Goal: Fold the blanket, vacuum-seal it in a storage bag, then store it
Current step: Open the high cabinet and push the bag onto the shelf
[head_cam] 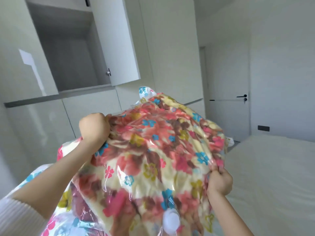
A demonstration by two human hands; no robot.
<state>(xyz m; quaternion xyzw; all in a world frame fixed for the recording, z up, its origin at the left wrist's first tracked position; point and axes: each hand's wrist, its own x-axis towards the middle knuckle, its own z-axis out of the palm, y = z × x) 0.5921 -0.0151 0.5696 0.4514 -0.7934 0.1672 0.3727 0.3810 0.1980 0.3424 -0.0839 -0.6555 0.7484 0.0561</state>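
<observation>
Blanket (153, 150) inside bag (144, 92), centre. Left hand (93, 128) grips bag's left edge, right hand (219, 181) right edge. Cupboard (68, 57) behind, upper left; bed (272, 167) right.

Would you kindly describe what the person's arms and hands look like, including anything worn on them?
The left hand and right hand are bare: no gloves, rings or watch show. The left forearm is uncovered as far as a white ribbed knit sleeve near the elbow. The right forearm shows no sleeve down to the frame edge.
</observation>
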